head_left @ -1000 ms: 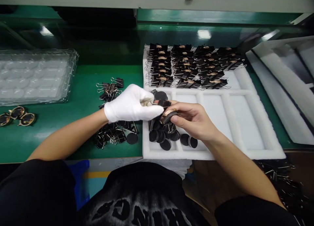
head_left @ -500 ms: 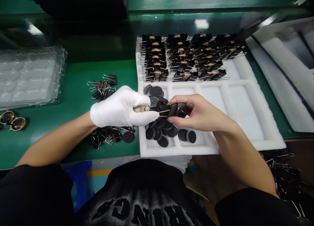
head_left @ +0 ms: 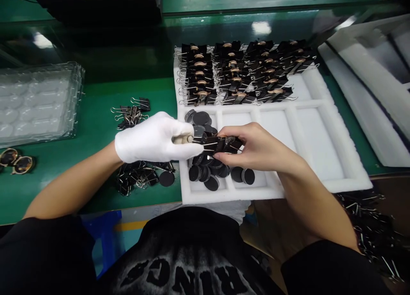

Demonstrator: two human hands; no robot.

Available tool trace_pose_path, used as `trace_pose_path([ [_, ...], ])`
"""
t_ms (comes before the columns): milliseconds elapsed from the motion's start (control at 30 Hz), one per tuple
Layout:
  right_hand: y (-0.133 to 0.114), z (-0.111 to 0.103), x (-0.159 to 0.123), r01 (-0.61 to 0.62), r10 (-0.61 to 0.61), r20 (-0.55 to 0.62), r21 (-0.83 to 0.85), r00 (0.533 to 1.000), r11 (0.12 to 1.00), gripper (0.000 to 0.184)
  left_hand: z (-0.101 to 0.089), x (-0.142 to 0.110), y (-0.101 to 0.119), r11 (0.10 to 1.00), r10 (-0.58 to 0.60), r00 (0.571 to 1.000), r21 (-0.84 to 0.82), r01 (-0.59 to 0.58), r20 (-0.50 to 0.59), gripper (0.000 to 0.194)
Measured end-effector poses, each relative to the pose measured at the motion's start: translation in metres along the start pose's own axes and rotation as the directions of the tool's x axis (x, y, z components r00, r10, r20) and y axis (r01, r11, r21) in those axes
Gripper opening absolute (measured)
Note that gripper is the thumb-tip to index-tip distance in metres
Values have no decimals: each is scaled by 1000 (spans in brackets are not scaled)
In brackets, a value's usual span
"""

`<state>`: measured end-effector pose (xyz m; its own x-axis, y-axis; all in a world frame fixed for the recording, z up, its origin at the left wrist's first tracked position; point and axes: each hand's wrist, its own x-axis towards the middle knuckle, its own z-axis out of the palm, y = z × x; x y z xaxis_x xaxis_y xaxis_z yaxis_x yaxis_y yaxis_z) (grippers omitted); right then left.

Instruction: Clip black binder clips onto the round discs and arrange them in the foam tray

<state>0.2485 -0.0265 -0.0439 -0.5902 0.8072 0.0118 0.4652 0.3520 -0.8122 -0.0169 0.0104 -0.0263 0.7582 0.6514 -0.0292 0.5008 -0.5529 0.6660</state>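
My left hand [head_left: 156, 139], in a white glove, pinches the wire handles of a black binder clip [head_left: 209, 144] between thumb and fingers. The clip sits against the left end of a dark clamped piece [head_left: 228, 143], whose exact form is partly hidden. My bare right hand [head_left: 256, 145] grips this piece from the right, thumb in front and fingers behind. Below both hands lie loose black discs [head_left: 211, 183] in a compartment of the white foam tray [head_left: 272, 195]. Behind them stand rows of clipped pieces [head_left: 236, 80], with gold-coloured bridges between black binder clips.
Loose binder clips [head_left: 141, 177] lie in piles left of the tray, beside a single black disc [head_left: 166, 178]. Farther left are clear plastic trays [head_left: 35, 102] and tinted round glasses [head_left: 22, 164]. More foam trays [head_left: 368, 115] lean at right; more clips [head_left: 381, 235] lie below.
The view has shifted slightly. Both hands keep their grip on the binder clip and clamped piece, which has turned a little between them.
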Motion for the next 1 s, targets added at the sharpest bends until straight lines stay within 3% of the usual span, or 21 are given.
trace_pose_path([
  [67,1,1,-1,44,-52,-73,-109,996,993,8,-2,1,2,997,-73,997,2,73,-4,41],
  [133,3,5,0,134,-186,-165,-284,968,949,8,-1,2,6,978,-181,982,-95,185,50,54],
  [233,5,14,2,237,-463,-227,-624,857,745,9,4,4,12,899,-302,937,-273,342,178,76],
  [300,6,19,3,224,-596,-241,-769,766,599,17,7,5,15,859,-321,925,-349,375,205,70],
  [333,6,20,3,199,-636,-263,-804,725,560,22,7,5,16,849,-313,930,-382,364,191,64],
  [400,7,19,3,133,-649,-344,-811,679,569,32,6,5,17,848,-297,947,-422,320,121,53],
  [467,7,14,2,105,-554,-427,-717,715,689,48,3,3,18,875,-289,957,-401,270,15,48],
  [533,7,7,2,124,-362,-447,-476,818,870,76,-1,1,17,913,-274,958,-335,233,-81,45],
  [600,5,2,3,103,-140,-377,-116,916,988,89,-2,-1,16,945,-246,957,-256,202,-153,43],
  [667,3,2,5,1,53,-285,186,957,983,78,-1,-2,15,966,-214,956,-190,176,-203,43],
  [767,-1,11,10,-116,233,-233,427,944,897,51,5,-3,15,966,-213,949,-195,169,-232,41],
  [900,-2,24,16,-104,326,-272,601,906,792,42,15,-4,18,913,-288,928,-360,192,-236,38],
  [1000,-2,28,17,-95,352,-299,627,887,774,44,19,-4,19,883,-305,922,-433,180,-239,34],
])
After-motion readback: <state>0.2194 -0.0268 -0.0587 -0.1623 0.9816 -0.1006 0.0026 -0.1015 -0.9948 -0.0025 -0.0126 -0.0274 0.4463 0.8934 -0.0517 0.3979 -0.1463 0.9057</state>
